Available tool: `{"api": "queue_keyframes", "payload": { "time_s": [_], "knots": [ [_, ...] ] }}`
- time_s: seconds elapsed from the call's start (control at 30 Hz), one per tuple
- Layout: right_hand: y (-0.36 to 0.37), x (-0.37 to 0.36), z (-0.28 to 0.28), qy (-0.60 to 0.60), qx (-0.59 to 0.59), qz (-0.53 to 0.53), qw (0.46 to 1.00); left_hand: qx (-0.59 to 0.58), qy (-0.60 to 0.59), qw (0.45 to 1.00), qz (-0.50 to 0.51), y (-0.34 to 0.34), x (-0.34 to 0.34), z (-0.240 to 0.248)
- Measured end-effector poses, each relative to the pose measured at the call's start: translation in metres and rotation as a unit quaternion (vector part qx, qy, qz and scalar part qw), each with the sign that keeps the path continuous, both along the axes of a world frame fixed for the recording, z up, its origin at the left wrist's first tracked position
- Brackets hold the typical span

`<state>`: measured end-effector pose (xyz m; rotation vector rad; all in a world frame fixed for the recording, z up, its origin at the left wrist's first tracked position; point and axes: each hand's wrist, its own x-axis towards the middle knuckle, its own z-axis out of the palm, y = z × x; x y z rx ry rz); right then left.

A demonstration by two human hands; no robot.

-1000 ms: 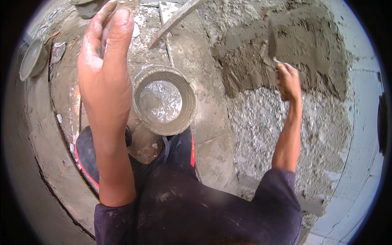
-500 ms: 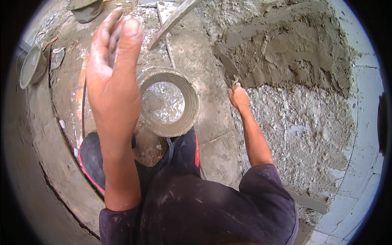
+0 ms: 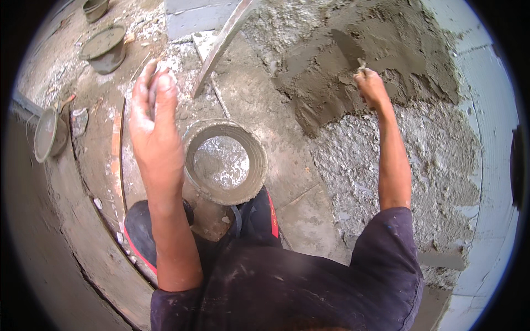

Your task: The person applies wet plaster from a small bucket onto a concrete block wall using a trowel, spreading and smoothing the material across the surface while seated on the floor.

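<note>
My right hand [image 3: 371, 89] grips the handle of a plastering trowel [image 3: 346, 47]. Its dark blade lies against the wet grey mortar [image 3: 408, 60] spread over the upper part of the wall surface. Below that coat, rough whitish plaster [image 3: 386, 165] shows beside my forearm. My left hand [image 3: 156, 132] is raised at the left, fingers stretched upward and smeared white, with nothing visible in it. Between my legs and my left hand stands a mortar-caked bucket [image 3: 258, 160], wet greyish-white mix at its bottom.
A tub of grey mortar [image 3: 105, 52] and a smaller bucket [image 3: 95, 10] stand far left. Another bucket [image 3: 52, 135] leans nearer the left edge. A wooden plank [image 3: 221, 47] slants beyond my bucket, and a long strip [image 3: 117, 154] lies left. Pale blocks [image 3: 486, 110] border the right.
My right hand has moved up and to the right with the trowel, over the mortar. The view has shifted, so the bucket sits lower; my left hand stays raised and stretched.
</note>
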<state>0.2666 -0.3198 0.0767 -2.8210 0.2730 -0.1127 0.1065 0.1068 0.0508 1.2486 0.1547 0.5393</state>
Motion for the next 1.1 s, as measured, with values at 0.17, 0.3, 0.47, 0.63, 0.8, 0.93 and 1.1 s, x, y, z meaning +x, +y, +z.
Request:
{"api": "queue_keyframes", "payload": {
  "time_s": [0.17,0.3,0.47,0.63,0.8,0.93,1.1],
  "knots": [
    [-0.036,-0.064,0.066,-0.103,0.180,-0.024,0.978,0.060,0.027,0.998,-0.010,0.009,-0.006,-0.001],
    [-0.034,-0.140,0.068,-0.347,0.139,-0.067,0.925,0.057,0.007,0.998,-0.011,0.018,-0.008,0.002],
    [-0.045,-0.311,-0.064,-0.387,0.029,-0.145,0.910,0.071,-0.002,0.997,-0.019,0.009,-0.004,0.001],
    [0.017,-0.498,-0.291,0.033,0.124,-0.324,0.937,0.165,0.058,0.983,-0.059,0.023,-0.008,-0.010],
    [0.065,-0.604,-0.336,0.055,0.203,-0.399,0.893,0.213,0.132,0.964,-0.093,0.027,0.003,-0.075],
    [0.035,-0.605,-0.364,0.011,0.183,-0.344,0.921,0.228,0.294,0.919,-0.129,0.012,-0.004,-0.101],
    [-0.023,-0.570,-0.302,0.083,0.180,-0.314,0.928,0.210,0.253,0.930,-0.167,-0.027,0.021,-0.092]
  ]
}}
